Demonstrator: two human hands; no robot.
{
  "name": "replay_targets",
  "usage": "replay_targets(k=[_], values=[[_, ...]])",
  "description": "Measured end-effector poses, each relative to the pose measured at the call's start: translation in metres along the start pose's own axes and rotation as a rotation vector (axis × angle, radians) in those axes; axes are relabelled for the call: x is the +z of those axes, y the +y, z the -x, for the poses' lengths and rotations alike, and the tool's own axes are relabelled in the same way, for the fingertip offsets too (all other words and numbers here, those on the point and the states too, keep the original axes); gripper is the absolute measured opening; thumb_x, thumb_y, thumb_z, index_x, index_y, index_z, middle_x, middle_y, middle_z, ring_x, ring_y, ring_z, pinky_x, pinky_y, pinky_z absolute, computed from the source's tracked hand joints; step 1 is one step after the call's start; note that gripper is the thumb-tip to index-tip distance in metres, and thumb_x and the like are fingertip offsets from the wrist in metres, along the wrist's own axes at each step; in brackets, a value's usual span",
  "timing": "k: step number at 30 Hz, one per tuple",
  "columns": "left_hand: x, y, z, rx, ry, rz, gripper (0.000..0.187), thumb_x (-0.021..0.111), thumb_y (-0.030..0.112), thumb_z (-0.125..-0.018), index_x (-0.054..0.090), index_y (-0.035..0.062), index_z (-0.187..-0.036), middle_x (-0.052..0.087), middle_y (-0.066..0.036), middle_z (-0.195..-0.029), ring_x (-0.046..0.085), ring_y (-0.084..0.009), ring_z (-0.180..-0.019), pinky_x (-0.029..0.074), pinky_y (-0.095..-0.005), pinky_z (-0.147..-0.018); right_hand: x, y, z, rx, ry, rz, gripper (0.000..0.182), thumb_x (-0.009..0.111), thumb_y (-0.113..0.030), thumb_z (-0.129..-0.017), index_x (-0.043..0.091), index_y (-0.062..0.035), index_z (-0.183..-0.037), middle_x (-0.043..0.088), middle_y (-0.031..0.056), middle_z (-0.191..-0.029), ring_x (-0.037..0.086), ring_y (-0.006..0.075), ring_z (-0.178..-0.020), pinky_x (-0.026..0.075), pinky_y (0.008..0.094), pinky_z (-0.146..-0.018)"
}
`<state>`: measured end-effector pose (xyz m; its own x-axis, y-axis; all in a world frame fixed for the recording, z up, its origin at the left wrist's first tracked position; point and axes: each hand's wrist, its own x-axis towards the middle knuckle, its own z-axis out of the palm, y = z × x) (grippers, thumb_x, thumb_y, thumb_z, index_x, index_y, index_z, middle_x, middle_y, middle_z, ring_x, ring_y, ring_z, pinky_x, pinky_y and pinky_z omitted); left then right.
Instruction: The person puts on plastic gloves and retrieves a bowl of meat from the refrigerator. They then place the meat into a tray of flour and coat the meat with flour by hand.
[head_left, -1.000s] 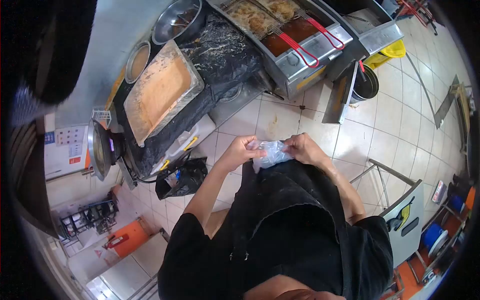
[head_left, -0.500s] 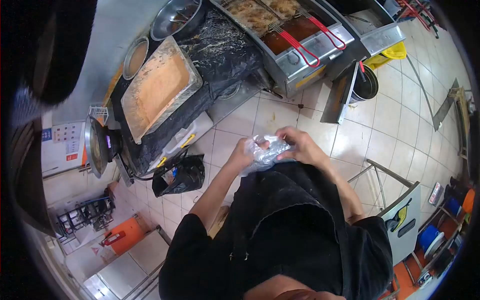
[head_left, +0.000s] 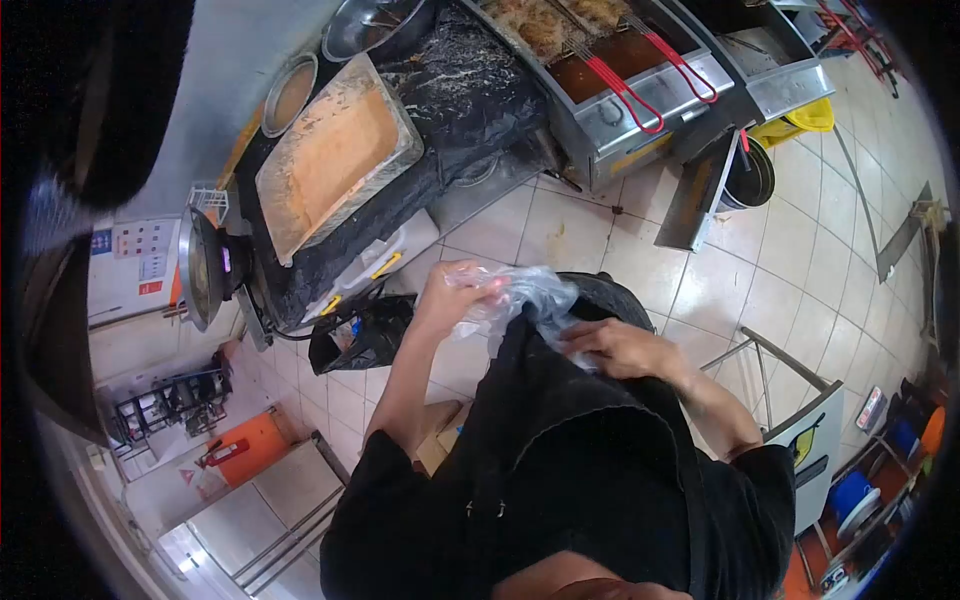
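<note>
A crumpled clear plastic bag (head_left: 540,290) stretches between my two hands, in front of the black apron (head_left: 575,385). My left hand (head_left: 455,298) grips the bag's left end, its fingers closed on the film. At the other end, my right hand (head_left: 625,347) is closed on the plastic, low against the apron; some fingertips are hidden in the folds.
Ahead on the left, a tray of orange-tan powder (head_left: 335,165) lies on a black-covered surface beside metal bowls (head_left: 290,95). Fryer baskets with red handles (head_left: 625,90) are at the top. A folding table (head_left: 815,450) stands right, a black bag (head_left: 365,335) left.
My hands have moved apart, the left one going left and the right one lower and to the right. The bag is now pulled out longer. The view has shifted slightly.
</note>
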<state>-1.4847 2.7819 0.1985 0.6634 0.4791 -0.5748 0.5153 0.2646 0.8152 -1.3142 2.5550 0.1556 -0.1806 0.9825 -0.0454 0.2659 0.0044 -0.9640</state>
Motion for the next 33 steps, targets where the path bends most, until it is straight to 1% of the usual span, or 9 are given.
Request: replay_targets(k=[4,7,17,18,20,21,24,30,33], values=[[-0.013,0.013,0.0,0.165,0.157,-0.149,0.015,0.068,0.002,-0.083,0.054,0.0039,-0.077,0.067,-0.007,-0.077,0.048,-0.0038,-0.047,0.035,-0.0187,-0.04,0.067,0.081,-0.051,0.252,-0.37,0.463,0.028,0.047,-0.018,-0.087,0.065,-0.0068,-0.106,0.063,0.0217,-0.108,0.06,0.039,-0.101,0.049,0.0413,-0.085],[-0.005,0.03,0.007,0.288,0.29,-0.066,0.013,0.068,0.002,-0.083,0.058,0.0019,-0.091,0.065,-0.004,-0.076,0.045,-0.0029,-0.046,0.031,-0.0191,-0.039,0.1,0.139,-0.074,0.303,-0.229,0.105,0.027,0.05,-0.022,-0.088,0.064,-0.0066,-0.106,0.064,0.0222,-0.105,0.06,0.0397,-0.098,0.049,0.043,-0.085],[-0.029,0.016,0.048,0.446,0.628,0.44,0.047,0.066,-0.001,-0.084,0.05,-0.0025,-0.129,0.065,-0.004,-0.093,0.056,-0.0034,-0.075,0.043,-0.0173,-0.065,0.064,0.028,-0.088,0.357,-0.597,0.256,0.044,0.045,-0.031,-0.093,0.054,0.0071,-0.114,0.062,0.0266,-0.102,0.061,0.0432,-0.095,0.048,0.0493,-0.083],[-0.032,0.014,0.053,0.454,0.681,0.464,0.047,0.066,-0.001,-0.084,0.05,-0.0022,-0.129,0.065,-0.003,-0.092,0.054,-0.002,-0.071,0.04,-0.0166,-0.061,0.049,0.026,-0.079,0.083,-0.395,0.113,0.046,0.045,-0.034,-0.095,0.055,0.0056,-0.116,0.063,0.0238,-0.104,0.061,0.0403,-0.095,0.048,0.0486,-0.084],[-0.043,0.008,0.063,0.468,0.774,0.513,0.047,0.066,0.0,-0.084,0.051,-0.0015,-0.129,0.065,-0.001,-0.089,0.049,0.0009,-0.063,0.035,-0.0153,-0.052,0.019,-0.002,-0.07,0.311,-0.13,-0.462,0.046,0.046,-0.036,-0.096,0.057,0.003,-0.117,0.064,0.0187,-0.108,0.062,0.0338,-0.098,0.048,0.046,-0.086],[-0.051,0.001,0.066,0.474,0.773,0.545,0.047,0.066,0.0,-0.084,0.051,-0.0011,-0.129,0.065,-0.001,-0.087,0.047,0.0015,-0.06,0.032,-0.0154,-0.05,-0.009,-0.062,-0.084,0.817,-0.048,-0.862,0.045,0.048,-0.036,-0.096,0.058,0.0019,-0.118,0.063,0.0163,-0.11,0.061,0.0301,-0.099,0.047,0.0439,-0.087],[-0.076,-0.029,0.079,0.482,0.793,0.595,0.047,0.066,0.002,-0.085,0.051,0.0,-0.129,0.064,0.0,-0.084,0.042,0.0025,-0.053,0.028,-0.0157,-0.045,0.014,-0.064,-0.124,0.542,0.263,-1.136,0.04,0.053,-0.034,-0.094,0.06,-0.0014,-0.116,0.066,0.0114,-0.1,0.06,0.0273,-0.106,0.044,0.0469,-0.094],[-0.139,-0.087,0.126,0.329,0.835,0.573,0.053,0.067,0.011,-0.085,0.046,-0.0013,-0.132,0.064,-0.004,-0.087,0.048,-0.0028,-0.058,0.037,-0.0201,-0.048,0.079,-0.069,-0.214,0.466,0.134,-1.035,0.02,0.063,-0.018,-0.089,0.065,-0.0008,-0.099,0.066,0.0081,-0.097,0.061,0.0211,-0.094,0.047,0.0386,-0.086],[-0.162,-0.143,0.137,0.402,1.422,0.202,0.059,0.069,0.017,-0.084,0.042,-0.0035,-0.132,0.061,-0.013,-0.101,0.055,-0.0146,-0.079,0.045,-0.0277,-0.063,0.122,-0.06,-0.245,0.36,0.108,-1.087,0.014,0.062,-0.007,-0.087,0.064,0.0001,-0.1,0.065,0.01,-0.093,0.06,0.0171,-0.084,0.045,0.0303,-0.073]])
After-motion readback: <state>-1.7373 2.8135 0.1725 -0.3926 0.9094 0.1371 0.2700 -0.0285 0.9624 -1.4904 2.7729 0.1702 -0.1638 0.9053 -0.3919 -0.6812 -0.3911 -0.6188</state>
